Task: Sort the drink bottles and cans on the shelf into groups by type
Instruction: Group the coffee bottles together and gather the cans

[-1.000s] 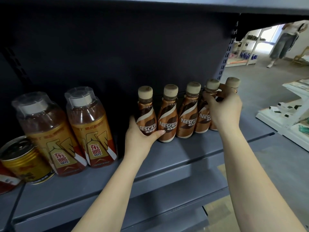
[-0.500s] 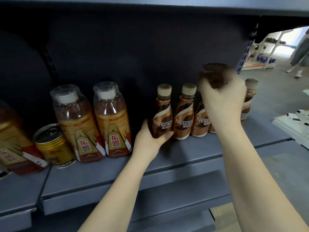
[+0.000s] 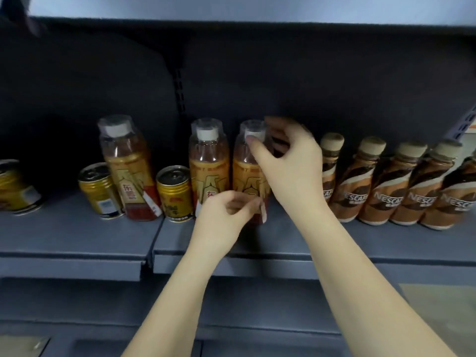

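Three orange energy-drink bottles stand on the grey shelf (image 3: 77, 235): one at the left (image 3: 123, 163), one in the middle (image 3: 208, 161) and one on the right (image 3: 244, 173). My right hand (image 3: 286, 163) curls round the capped top of the right one, thumb in front and fingers behind. My left hand (image 3: 224, 215) is low in front of that bottle's label with curled fingers; its grip is not clear. Gold cans (image 3: 99, 189) (image 3: 173, 191) stand among the orange bottles. Several brown Nescafe bottles (image 3: 396, 186) form a row at the right.
Another gold can (image 3: 15, 186) lies at the far left edge. The dark back panel (image 3: 257, 73) and the upper shelf board (image 3: 231, 9) close in the space above the bottles. A lower shelf (image 3: 257, 305) sits beneath my arms.
The view has swung left. Both hands have left the Nescafe row and moved left to the rightmost orange bottle; the Nescafe bottles now stand together at the right.
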